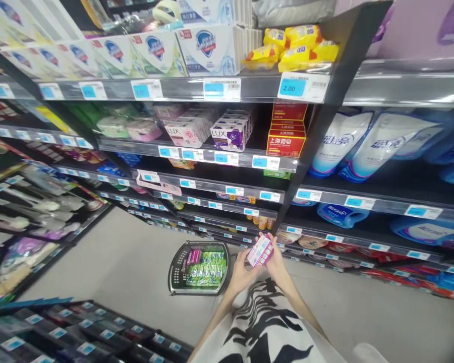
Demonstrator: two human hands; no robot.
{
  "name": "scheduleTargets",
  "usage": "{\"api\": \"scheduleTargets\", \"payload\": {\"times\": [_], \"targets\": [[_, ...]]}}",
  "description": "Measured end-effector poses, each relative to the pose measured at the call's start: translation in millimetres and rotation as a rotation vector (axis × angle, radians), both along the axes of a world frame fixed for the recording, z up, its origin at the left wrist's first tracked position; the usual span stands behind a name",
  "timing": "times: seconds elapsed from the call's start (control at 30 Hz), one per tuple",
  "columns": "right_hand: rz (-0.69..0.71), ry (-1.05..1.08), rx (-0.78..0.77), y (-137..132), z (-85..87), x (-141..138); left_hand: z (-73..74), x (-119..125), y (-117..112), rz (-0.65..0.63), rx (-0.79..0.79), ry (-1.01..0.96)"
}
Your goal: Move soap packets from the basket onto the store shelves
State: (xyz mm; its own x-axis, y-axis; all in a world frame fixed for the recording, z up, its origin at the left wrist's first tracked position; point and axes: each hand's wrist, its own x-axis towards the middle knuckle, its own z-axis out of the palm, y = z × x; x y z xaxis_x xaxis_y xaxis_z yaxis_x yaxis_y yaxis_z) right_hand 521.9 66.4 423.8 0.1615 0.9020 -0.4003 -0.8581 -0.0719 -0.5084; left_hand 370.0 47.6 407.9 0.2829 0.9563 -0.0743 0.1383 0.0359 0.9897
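Observation:
Between my two hands, in front of my body, is a small pink and white soap box [260, 250], tilted, with its printed side up. My left hand [242, 269] grips the box's left end. On its right end, the fingers of my right hand [274, 257] are closed. A black shopping basket [172, 277] stands on the floor to the left of my hands. Inside it are several green packets [208, 269] and a few pink boxes [194, 256].
Shelves ahead carry white soap boxes [208, 48], LUX soap boxes [227, 133], red soap boxes [286, 142] and yellow packets [300, 36]. Detergent pouches [382, 143] stand to the right. A dark shelf unit [71, 327] is at the lower left. Grey floor [117, 262] lies around the basket.

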Motion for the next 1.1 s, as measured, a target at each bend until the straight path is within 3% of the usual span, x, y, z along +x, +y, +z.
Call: {"api": "scheduleTargets", "payload": {"times": [0.1,0.23,0.37,0.53,0.67,0.9,1.1], "targets": [[0.05,-0.044,0.012,0,6.1,3,-1.2,-5,-2,0.046,-0.083,-0.118],[0.191,-0.183,0.103,-3,22.8,6,3.2,-15,2,0.227,-0.244,-0.305],[0.273,-0.393,0.024,-5,31.7,3,13.5,-29,15,0.276,-0.398,-0.282],[0.241,-0.383,-0.148,-6,26.0,-6,32.6,-42,23,0.158,-0.429,-0.046],[0.205,-0.309,-0.217,-9,26.5,-7,42.3,-40,17,0.078,-0.447,0.029],[0.183,-0.298,-0.269,-21,16.3,2,35.9,-35,2,-0.129,-0.474,0.042],[0.266,-0.497,-0.202,-31,5.4,10,33.6,-36,-11,-0.347,-0.461,0.057]]}}
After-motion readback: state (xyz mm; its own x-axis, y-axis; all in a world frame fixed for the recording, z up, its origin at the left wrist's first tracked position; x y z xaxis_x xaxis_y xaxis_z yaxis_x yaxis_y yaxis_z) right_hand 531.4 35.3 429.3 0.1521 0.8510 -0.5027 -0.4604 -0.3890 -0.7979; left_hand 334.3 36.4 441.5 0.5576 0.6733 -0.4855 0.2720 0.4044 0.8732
